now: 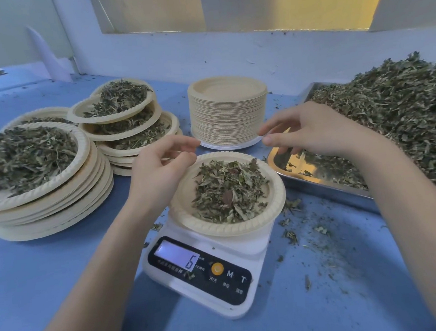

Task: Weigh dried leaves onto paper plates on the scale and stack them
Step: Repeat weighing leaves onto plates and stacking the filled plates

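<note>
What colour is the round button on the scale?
Orange, on the scale's black panel; the round button shows in the head view.

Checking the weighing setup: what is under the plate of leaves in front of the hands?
The paper plate sits on a white scale whose display reads 6. The weighing platform itself is covered by the plate.

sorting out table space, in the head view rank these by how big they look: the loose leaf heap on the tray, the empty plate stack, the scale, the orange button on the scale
1. Loose leaf heap
2. Scale, though it sits nearest the camera, which inflates it
3. Empty plate stack, farther back, so these two could truly be alike
4. Orange button
</note>
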`<state>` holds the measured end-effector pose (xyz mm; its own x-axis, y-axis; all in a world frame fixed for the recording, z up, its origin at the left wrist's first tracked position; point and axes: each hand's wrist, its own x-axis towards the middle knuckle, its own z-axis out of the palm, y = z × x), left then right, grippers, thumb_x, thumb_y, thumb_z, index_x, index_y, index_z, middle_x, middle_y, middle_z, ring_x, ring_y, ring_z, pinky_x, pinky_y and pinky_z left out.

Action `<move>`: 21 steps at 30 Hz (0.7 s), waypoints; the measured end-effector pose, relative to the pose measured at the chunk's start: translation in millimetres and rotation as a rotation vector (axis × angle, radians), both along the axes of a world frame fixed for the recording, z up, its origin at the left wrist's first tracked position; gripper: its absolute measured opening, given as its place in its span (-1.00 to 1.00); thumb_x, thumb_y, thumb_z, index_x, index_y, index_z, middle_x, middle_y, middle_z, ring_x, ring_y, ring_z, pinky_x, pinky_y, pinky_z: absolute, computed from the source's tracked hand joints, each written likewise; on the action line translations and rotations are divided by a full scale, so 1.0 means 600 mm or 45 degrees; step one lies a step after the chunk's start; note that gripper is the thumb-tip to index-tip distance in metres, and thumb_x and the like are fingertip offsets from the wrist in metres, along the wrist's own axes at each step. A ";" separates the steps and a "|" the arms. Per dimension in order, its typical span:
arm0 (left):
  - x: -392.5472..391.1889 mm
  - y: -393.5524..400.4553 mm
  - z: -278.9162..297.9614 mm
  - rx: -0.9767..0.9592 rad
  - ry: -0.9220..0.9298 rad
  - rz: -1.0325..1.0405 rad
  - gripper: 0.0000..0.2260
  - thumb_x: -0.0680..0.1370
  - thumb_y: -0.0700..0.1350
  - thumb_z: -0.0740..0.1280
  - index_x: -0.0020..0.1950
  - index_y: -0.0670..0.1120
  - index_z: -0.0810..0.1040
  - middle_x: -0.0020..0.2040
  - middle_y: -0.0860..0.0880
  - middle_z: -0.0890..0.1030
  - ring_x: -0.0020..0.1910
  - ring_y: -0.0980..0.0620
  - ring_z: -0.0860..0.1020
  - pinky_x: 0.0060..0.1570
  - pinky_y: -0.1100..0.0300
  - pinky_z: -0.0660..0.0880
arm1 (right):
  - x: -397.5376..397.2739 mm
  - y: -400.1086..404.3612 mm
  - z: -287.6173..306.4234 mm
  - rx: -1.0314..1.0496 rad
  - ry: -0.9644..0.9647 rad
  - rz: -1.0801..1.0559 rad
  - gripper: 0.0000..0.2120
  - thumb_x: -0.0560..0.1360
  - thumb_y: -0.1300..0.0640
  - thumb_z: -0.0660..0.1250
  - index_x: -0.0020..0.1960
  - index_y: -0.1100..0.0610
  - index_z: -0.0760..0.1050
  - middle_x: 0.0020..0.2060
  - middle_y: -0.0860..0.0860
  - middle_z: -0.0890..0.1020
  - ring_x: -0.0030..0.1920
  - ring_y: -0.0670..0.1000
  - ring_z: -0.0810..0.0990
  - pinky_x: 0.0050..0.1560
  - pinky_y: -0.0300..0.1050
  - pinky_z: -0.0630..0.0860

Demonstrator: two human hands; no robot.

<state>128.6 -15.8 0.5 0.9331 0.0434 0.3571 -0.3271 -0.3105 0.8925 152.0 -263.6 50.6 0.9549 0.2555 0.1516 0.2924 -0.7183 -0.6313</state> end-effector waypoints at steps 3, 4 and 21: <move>0.000 -0.001 0.001 0.002 0.003 -0.020 -0.79 0.37 -0.09 0.31 -0.06 0.09 0.65 -0.20 0.24 0.62 -0.14 0.17 0.53 0.03 0.17 0.47 | 0.002 0.000 -0.003 -0.013 0.023 0.004 -0.90 0.44 -0.05 0.41 -0.04 -0.17 0.59 -0.19 -0.23 0.66 -0.27 -0.21 0.65 -0.24 -0.31 0.51; 0.000 -0.001 0.001 0.003 0.005 -0.021 -0.78 0.35 -0.07 0.30 -0.07 0.09 0.65 -0.21 0.25 0.61 -0.15 0.18 0.53 0.01 0.20 0.45 | 0.003 0.000 -0.003 -0.020 0.030 0.006 -0.91 0.44 -0.05 0.41 -0.05 -0.16 0.59 -0.21 -0.23 0.66 -0.27 -0.21 0.65 -0.24 -0.31 0.51; 0.002 0.000 -0.002 0.012 0.001 -0.024 -0.78 0.34 -0.06 0.30 -0.07 0.10 0.65 -0.23 0.24 0.61 -0.16 0.20 0.52 -0.02 0.26 0.43 | 0.028 -0.034 -0.028 -0.419 0.024 -0.299 -0.75 0.51 0.02 0.33 0.19 -0.01 0.54 0.08 -0.05 0.62 -0.05 -0.09 0.59 -0.08 -0.24 0.46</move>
